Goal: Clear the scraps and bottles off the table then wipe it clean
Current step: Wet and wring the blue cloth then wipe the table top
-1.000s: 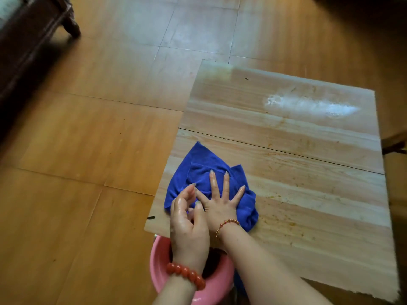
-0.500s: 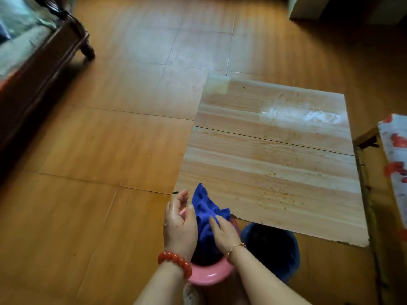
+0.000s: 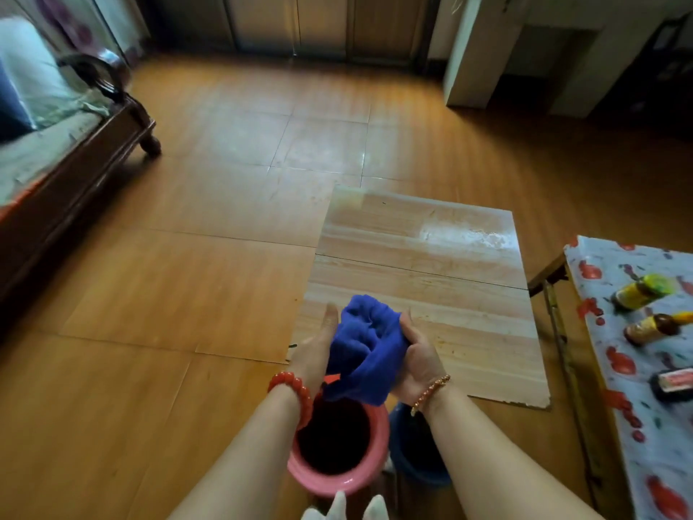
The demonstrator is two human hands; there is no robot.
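A bunched blue cloth hangs in the air above a pink bucket, lifted off the low wooden table. My right hand grips the cloth from the right with curled fingers. My left hand presses flat against the cloth's left side, fingers straight. The tabletop has a pale smear at its far right and faint orange specks near the front. Three bottles lie on a patterned surface at the right.
A blue bucket stands beside the pink one, under my right forearm. A dark wooden bed frame fills the left side. A folding stand's leg runs between table and patterned surface. Cabinets line the far wall.
The cloth left the tabletop: it was spread flat under my right hand, then pulled over the front edge, and now both hands hold it bunched above the pink bucket. The camera rose and pulled back.
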